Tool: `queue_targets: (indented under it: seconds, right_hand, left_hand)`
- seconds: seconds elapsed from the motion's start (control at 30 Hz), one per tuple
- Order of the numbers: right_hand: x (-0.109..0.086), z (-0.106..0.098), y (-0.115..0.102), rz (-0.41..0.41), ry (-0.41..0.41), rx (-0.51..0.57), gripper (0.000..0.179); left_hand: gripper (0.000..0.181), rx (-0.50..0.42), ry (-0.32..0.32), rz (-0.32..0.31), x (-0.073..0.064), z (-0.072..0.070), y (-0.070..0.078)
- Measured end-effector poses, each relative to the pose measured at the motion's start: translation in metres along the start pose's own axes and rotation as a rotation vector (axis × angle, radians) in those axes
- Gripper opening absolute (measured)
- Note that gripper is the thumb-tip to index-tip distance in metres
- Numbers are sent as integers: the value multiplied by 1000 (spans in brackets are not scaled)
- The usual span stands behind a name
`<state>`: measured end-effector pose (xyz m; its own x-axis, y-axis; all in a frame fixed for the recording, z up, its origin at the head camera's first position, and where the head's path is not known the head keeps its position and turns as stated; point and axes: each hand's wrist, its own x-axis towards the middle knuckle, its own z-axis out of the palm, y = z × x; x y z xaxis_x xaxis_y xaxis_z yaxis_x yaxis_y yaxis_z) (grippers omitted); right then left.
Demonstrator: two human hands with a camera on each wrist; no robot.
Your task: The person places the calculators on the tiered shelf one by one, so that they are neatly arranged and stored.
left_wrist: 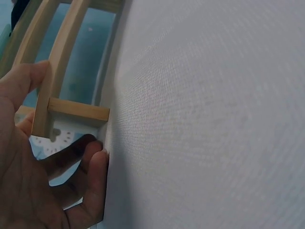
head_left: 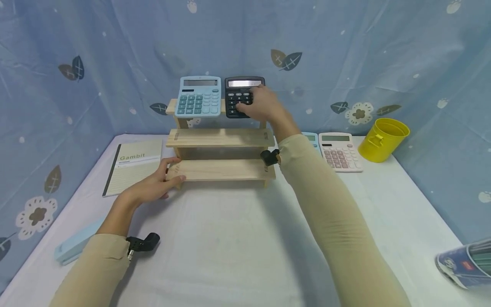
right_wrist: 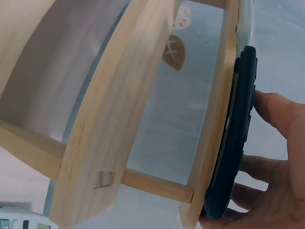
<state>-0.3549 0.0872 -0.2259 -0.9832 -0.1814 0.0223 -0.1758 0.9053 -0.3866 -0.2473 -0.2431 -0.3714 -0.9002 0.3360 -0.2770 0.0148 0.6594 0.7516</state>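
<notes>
A three-tier wooden rack (head_left: 220, 138) stands at the back of the table. On its top tier a light blue calculator (head_left: 197, 97) and a black calculator (head_left: 234, 97) lean side by side. My right hand (head_left: 264, 104) holds the black calculator near its right edge, thumb over the keys; in the right wrist view other fingers reach around the edge of the black calculator (right_wrist: 233, 138). My left hand (head_left: 155, 184) grips the left end of the bottom tier. The left wrist view shows its thumb on the edge of the wooden rack (left_wrist: 59, 71), with the lower fingers curled near the tablecloth.
A Gambit notebook (head_left: 134, 166) lies left of the rack, and a light blue case (head_left: 78, 241) is nearer. Right of the rack are a pink-and-white calculator (head_left: 339, 153), a partly hidden blue calculator (head_left: 313, 140) and a yellow bucket (head_left: 383, 140). A pen holder (head_left: 456, 266) lies at front right.
</notes>
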Motion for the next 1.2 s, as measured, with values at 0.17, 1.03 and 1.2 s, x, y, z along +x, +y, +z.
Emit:
queue_targets:
  seconds: [0.17,1.03,1.2]
  right_hand:
    - [2,6,-1,-25,-12,-3,82]
    - [-3,10,11,-92,-28,71,80]
    - [-8,10,17,-139,11,129,79]
  left_hand:
    - [81,-11,-1,3,1,0,-2]
    - [81,-9,6,15,-1,1,0]
    - [81,-13,5,16,-1,2,-2]
